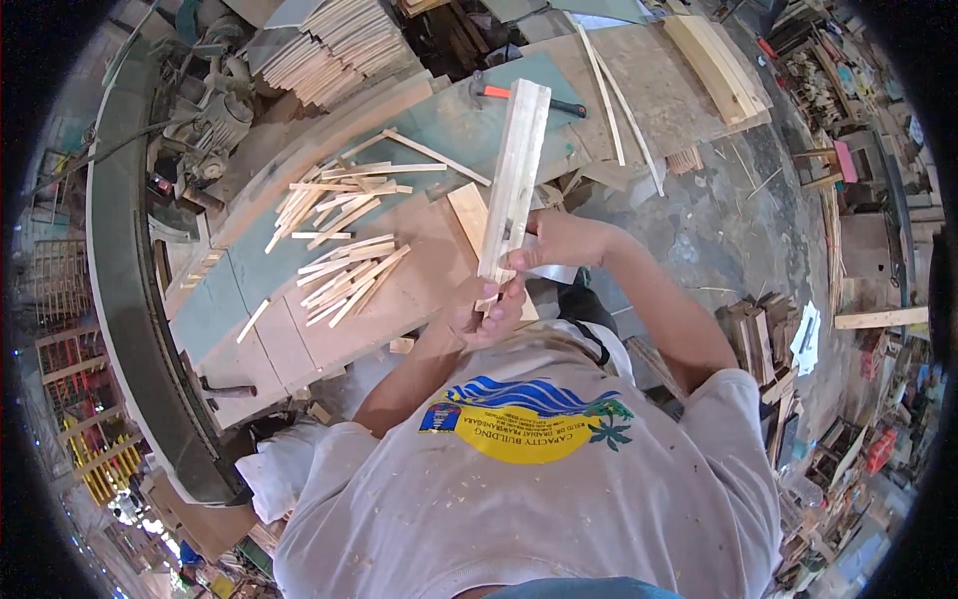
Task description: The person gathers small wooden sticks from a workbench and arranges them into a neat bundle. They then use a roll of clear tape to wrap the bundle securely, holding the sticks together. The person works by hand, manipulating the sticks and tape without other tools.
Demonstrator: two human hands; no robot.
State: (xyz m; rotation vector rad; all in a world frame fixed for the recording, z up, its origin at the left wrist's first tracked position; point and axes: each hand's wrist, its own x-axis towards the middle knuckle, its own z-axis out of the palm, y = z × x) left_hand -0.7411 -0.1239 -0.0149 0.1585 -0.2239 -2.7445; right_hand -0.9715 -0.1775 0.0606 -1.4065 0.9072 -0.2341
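A long, pale wooden bar (517, 160) with lengthwise lines along its face stands out in front of my chest, its far end raised over the work table. My left hand (487, 311) is closed around the near end. Higher up, my right hand (564, 242) grips the bar from its right side, with the thumb near the lower face; some of its fingers are hidden behind the wood. Beneath the bar, a flat board (467, 215) lies on the table. Just beyond, a hammer (496, 92) with an orange and black handle rests partly hidden behind the bar.
Thin wooden sticks lie in two loose piles (344, 200) (354, 280) on the table (289, 339). A long dark machine bed (130, 270) curves along the left. Stacked slats (334, 50) stand at the back left. Thick planks (714, 70) and two long strips (619, 100) lie at the far right.
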